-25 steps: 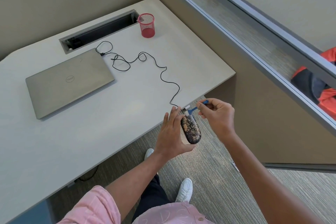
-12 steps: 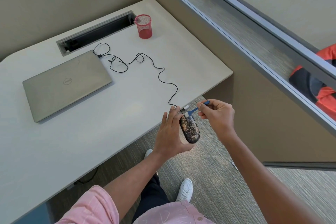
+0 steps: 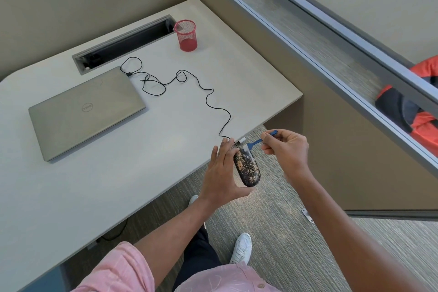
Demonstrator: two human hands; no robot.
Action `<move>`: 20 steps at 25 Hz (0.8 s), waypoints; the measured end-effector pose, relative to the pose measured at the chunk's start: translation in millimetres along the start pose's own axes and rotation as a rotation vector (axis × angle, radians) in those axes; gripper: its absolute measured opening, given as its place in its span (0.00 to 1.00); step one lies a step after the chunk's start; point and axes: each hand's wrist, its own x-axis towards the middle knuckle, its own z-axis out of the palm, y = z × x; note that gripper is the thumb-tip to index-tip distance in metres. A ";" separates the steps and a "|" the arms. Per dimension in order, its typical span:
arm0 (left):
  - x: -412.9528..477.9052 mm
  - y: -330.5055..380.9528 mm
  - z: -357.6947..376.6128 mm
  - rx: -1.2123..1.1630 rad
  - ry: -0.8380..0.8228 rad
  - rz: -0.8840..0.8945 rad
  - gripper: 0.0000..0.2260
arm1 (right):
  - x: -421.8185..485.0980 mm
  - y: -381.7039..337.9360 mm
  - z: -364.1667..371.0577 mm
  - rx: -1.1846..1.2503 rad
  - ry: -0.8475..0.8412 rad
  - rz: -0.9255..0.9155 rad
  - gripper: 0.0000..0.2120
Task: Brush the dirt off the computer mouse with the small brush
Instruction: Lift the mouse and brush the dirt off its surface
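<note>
A: Head view, edges first. Where's the action?

B: Off the surface (image 3: 123,182), just past its front edge near the right front corner, over carpet. Open floor below and to the right of the hands; a partition wall closes off the far right.

A: What's on the surface?

B: Closed laptop (image 3: 86,111) toward the left, red mesh cup (image 3: 186,35) near the far right corner beside the cable slot (image 3: 123,44). Black cable (image 3: 206,99) loops from the laptop across to the front edge, then down to the mouse. Wide bare patch between laptop and front edge.

A: Hands?

B: Left hand (image 3: 221,175) reaches in from below, back of hand up, fingers extended, thumb under the near end. Its grip is closed round the computer mouse (image 3: 247,168), cupped along the left side. Right hand (image 3: 288,149) comes from the lower right, wrist bent, fingertips pressed together pinching the handle of the small brush (image 3: 260,140).

A: Brush contact?

B: Blue handle slants down-left; the white bristle end sits at the far end of the mouse, where the cable enters. Actual touching, can't tell.

A: Mouse look?

B: Black, oblong, long axis running away from the person, top heavily speckled with tan-orange dirt.
</note>
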 end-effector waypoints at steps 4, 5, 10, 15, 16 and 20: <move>0.3 -1.5 -0.1 0.006 -0.004 -0.006 0.52 | -3.6 0.2 -4.9 -0.194 0.096 -0.141 0.06; 0.6 -1.5 0.1 0.015 -0.007 -0.008 0.52 | -6.7 -0.3 -4.7 -0.254 0.097 -0.224 0.05; 5.6 1.1 4.8 0.058 -0.015 -0.016 0.54 | -27.6 2.6 8.1 -0.519 -0.031 -0.659 0.03; 10.4 3.4 12.8 0.076 0.017 -0.014 0.56 | -42.6 13.6 14.5 -0.655 -0.045 -0.792 0.04; 10.8 3.0 14.2 0.082 0.013 -0.012 0.56 | -45.4 15.1 15.1 -0.671 -0.040 -0.807 0.05; 12.8 0.3 17.3 0.074 -0.002 -0.014 0.52 | -54.6 20.5 12.1 -0.696 -0.049 -0.888 0.07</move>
